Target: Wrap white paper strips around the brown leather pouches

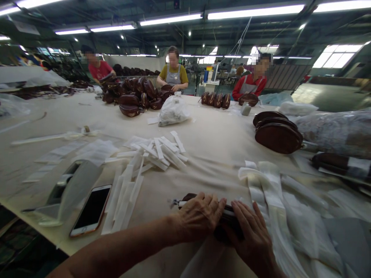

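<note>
A dark brown leather bag (pixel 227 231) lies on the table directly in front of me, largely covered by both hands. My left hand (pixel 199 214) is over its left part, fingers close together and bent around the upper edge. On the right side, my right hand (pixel 251 227) grips the bag with its fingers along the edge; the thumb is mostly hidden. A whitish piece and a small metal-looking part stick out past the left hand. Under the hands is a translucent white sheet (pixel 204 256).
White strips (pixel 159 150) are piled ahead, with a phone (pixel 91 210) and tape dispenser (pixel 62 183) at left. White wrapping material (pixel 274 185) lies at right near stacked brown bags (pixel 278 135). A filled plastic bag (pixel 174 110) stands mid-table. Several people work across the table.
</note>
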### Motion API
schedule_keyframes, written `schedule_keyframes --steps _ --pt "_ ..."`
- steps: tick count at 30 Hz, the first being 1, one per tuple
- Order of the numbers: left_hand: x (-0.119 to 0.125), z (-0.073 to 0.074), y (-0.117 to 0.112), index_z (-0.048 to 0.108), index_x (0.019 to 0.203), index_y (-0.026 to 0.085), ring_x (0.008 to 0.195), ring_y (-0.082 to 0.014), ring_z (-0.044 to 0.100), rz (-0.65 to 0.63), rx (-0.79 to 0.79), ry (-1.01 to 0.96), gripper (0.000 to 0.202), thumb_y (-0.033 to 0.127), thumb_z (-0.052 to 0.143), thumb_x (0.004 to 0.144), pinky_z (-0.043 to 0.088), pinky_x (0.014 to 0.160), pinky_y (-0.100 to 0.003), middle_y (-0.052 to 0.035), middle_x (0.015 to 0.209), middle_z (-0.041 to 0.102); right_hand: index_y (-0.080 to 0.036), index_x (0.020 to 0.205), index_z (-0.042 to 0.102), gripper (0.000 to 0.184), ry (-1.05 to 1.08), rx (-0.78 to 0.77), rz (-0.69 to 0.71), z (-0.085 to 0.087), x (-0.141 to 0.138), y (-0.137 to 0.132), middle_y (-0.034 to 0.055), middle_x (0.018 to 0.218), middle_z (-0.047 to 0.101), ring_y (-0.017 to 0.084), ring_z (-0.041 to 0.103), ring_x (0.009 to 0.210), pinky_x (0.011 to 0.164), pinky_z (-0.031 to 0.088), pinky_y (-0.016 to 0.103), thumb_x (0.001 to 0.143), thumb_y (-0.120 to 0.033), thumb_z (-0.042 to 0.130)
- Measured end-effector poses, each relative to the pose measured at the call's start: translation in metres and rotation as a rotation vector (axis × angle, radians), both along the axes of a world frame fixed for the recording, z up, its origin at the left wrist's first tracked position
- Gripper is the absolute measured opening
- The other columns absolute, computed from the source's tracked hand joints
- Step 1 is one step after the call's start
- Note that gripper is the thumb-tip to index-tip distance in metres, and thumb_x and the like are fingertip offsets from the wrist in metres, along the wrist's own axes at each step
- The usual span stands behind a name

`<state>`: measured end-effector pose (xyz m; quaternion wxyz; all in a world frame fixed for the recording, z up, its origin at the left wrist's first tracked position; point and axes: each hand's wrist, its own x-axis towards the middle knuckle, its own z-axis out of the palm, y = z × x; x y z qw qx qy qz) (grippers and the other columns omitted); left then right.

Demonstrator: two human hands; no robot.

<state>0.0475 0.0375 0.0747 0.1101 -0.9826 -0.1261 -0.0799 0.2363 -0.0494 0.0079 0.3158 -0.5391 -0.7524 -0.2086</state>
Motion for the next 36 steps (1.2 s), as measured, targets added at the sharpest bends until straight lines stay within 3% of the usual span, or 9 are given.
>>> schedule_keyframes --steps 4,7,11,14,18,24,30,36 --pt "0.0 -0.001 0.001 0.036 0.13 -0.006 0.092 -0.0263 0.058 -0.048 0.033 -0.021 0.043 0.018 0.036 0.094 0.045 0.072 -0.036 -0.0208 0.108 0.059 -0.016 0.132 0.046 0.051 0.047 -0.002 0.018 0.004 0.001 -0.001 0.0134 0.116 0.063 0.026 0.06 0.108 0.106 0.035 0.056 0.086 -0.035 0.056" --pt "-0.001 -0.003 0.004 0.037 0.129 -0.005 0.087 -0.0253 0.058 -0.065 0.007 -0.035 0.046 0.027 0.036 0.097 0.046 0.07 -0.035 -0.02 0.106 0.059 -0.018 0.125 0.054 0.037 0.122 -0.056 0.06 0.011 0.004 -0.003 0.0105 0.115 0.064 0.024 0.061 0.108 0.107 0.036 0.054 0.089 -0.029 0.051" --pt "-0.003 -0.003 0.003 0.039 0.128 -0.005 0.09 -0.0262 0.059 -0.035 0.022 -0.04 0.045 0.027 0.039 0.096 0.046 0.073 -0.037 -0.0213 0.107 0.059 -0.02 0.103 0.066 0.022 0.343 -0.09 0.015 0.018 0.006 -0.005 0.0073 0.105 0.067 0.021 0.065 0.101 0.087 0.055 0.035 0.09 -0.028 0.05" --pt "-0.003 -0.003 -0.001 0.041 0.126 -0.005 0.098 -0.0283 0.058 0.004 0.078 -0.041 0.039 0.017 0.04 0.093 0.044 0.082 -0.041 -0.0231 0.111 0.058 -0.022 0.096 0.068 0.02 0.433 -0.165 0.033 0.022 0.009 -0.004 0.0047 0.098 0.068 0.016 0.068 0.086 0.075 0.058 0.024 0.091 -0.03 0.051" --pt "-0.001 -0.006 -0.004 0.042 0.126 -0.003 0.102 -0.03 0.056 0.044 0.067 -0.05 0.041 0.022 0.04 0.093 0.043 0.087 -0.044 -0.0225 0.115 0.057 -0.023 0.092 0.064 0.022 0.364 -0.196 0.054 0.023 0.018 0.0 0.0024 0.094 0.069 0.014 0.069 0.083 0.076 0.057 0.021 0.093 -0.034 0.046" --pt "-0.002 -0.01 -0.006 0.04 0.129 -0.001 0.107 -0.0304 0.053 0.064 0.1 -0.088 0.042 0.021 0.038 0.093 0.037 0.094 -0.049 -0.0206 0.118 0.055 -0.021 0.092 0.057 0.016 0.209 -0.193 0.057 0.02 0.025 0.0 0.0065 0.098 0.067 0.014 0.068 0.088 0.074 0.057 0.021 0.094 -0.026 0.043" --pt "-0.003 -0.011 -0.007 0.042 0.129 -0.001 0.109 -0.0299 0.051 0.07 0.17 -0.158 0.042 0.023 0.037 0.095 0.034 0.097 -0.05 -0.0189 0.118 0.057 -0.021 0.085 0.055 0.02 0.191 -0.151 0.021 0.033 0.024 -0.003 0.0055 0.093 0.067 0.014 0.068 0.084 0.072 0.057 0.023 0.095 -0.027 0.04" --pt "-0.003 -0.017 -0.006 0.042 0.128 -0.001 0.107 -0.0303 0.052 0.062 0.093 -0.179 0.047 0.033 0.035 0.097 0.037 0.094 -0.05 -0.0189 0.115 0.057 -0.02 0.085 0.054 0.023 0.152 -0.118 0.013 0.035 0.026 -0.004 0.0065 0.091 0.065 0.014 0.066 0.081 0.07 0.056 0.024 0.096 -0.029 0.037"
